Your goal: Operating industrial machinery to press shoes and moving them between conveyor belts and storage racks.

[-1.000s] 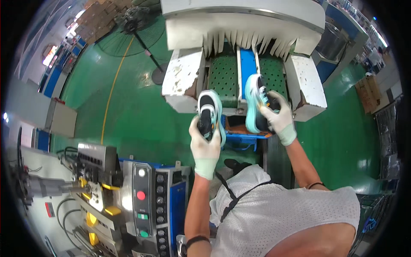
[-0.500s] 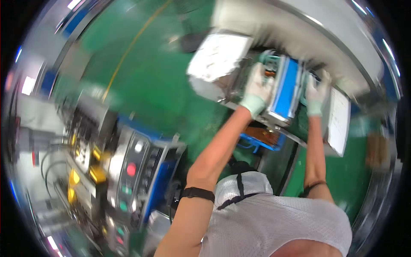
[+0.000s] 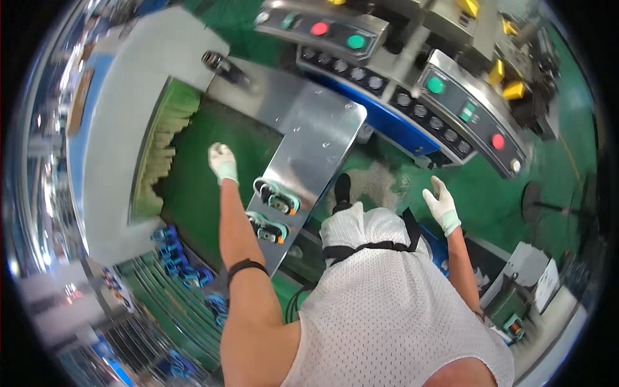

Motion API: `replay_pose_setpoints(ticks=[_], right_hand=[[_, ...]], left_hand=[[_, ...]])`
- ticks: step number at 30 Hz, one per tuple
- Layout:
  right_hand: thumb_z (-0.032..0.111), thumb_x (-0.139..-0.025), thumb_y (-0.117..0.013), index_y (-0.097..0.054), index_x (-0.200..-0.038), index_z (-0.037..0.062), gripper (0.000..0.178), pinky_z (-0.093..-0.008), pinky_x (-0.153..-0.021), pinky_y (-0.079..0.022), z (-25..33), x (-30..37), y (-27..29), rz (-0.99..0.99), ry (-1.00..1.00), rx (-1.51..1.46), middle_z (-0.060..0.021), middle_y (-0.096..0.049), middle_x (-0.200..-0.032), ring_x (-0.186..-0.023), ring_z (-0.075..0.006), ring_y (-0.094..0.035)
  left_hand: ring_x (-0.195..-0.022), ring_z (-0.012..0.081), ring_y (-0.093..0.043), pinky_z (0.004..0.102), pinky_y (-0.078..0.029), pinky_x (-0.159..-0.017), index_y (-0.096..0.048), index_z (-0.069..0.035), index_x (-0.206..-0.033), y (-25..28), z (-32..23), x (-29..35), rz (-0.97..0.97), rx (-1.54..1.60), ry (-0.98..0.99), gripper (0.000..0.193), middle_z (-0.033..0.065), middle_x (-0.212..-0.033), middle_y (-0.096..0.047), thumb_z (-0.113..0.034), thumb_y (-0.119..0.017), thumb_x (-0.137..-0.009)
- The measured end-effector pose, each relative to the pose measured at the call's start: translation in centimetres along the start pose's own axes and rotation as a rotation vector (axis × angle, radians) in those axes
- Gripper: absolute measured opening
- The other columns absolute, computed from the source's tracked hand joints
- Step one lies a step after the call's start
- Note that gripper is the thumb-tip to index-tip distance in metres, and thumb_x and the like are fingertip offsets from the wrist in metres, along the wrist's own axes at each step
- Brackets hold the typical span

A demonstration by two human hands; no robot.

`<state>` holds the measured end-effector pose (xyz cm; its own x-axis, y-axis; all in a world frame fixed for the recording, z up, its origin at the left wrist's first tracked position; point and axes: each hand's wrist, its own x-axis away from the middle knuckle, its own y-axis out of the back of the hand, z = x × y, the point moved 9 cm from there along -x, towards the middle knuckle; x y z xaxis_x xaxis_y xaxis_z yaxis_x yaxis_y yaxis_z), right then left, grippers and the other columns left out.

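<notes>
My left hand (image 3: 222, 161), in a pale glove, is stretched out over the green floor between the bristle curtain and a metal shelf. Its fingers look loosely bent and slightly apart, and I see nothing in them. Two teal-rimmed, shoe-like pieces lie on the shelf (image 3: 316, 138) beside my left forearm: an upper one (image 3: 278, 197) and a lower one (image 3: 267, 229), both with orange bits. My right hand (image 3: 442, 205), also gloved, hangs in the air to the right of my body. Its thumb and fingers are spread, with nothing between them.
Ahead stands a machine with control panels (image 3: 335, 29) carrying red and green buttons. A pale housing (image 3: 119, 122) with a bristle curtain (image 3: 169, 138) is at left. Below it, a slatted rack (image 3: 174, 303) holds several blue pieces. A stand (image 3: 541, 209) is at right.
My view has swung round from the fixture where both hands were at the teal pieces. Both hands are now away from it and apart; the control panels have come ahead.
</notes>
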<state>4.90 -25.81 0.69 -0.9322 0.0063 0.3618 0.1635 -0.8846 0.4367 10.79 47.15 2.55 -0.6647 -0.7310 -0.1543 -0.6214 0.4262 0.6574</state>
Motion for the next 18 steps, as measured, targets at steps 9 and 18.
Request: replay_pose_setpoints(ticks=[9, 18], right_hand=[[0.035, -0.089, -0.065, -0.048, -0.138, -0.0039, 0.065, -0.0402, -0.106, -0.043, 15.6, -12.9, -23.6, 0.416, 0.194, 0.503, -0.029, -0.056, -0.134, -0.127, -0.0388, -0.054], [0.028, -0.089, -0.063, -0.036, -0.144, -0.0052, 0.07, -0.048, -0.114, -0.032, 24.3, -26.6, -44.5, 0.441, 0.449, 1.05, -0.0282, -0.043, -0.144, -0.137, -0.0418, -0.04]], left_hand=[[-0.112, 0.0325, -0.063, 0.0398, -0.049, -0.099, -0.063, 0.003, -0.12, 8.0, 25.0, -0.1, 0.031, -0.109, 0.26, 0.038, 0.0202, -0.12, -0.066, -0.008, -0.064, -0.084], [-0.121, 0.0399, -0.05, 0.0475, -0.039, -0.104, -0.056, -0.003, -0.127, -1.2, 19.7, -24.5, 0.056, -0.273, -0.096, 0.043, 0.0179, -0.128, -0.059, -0.007, -0.06, -0.084]])
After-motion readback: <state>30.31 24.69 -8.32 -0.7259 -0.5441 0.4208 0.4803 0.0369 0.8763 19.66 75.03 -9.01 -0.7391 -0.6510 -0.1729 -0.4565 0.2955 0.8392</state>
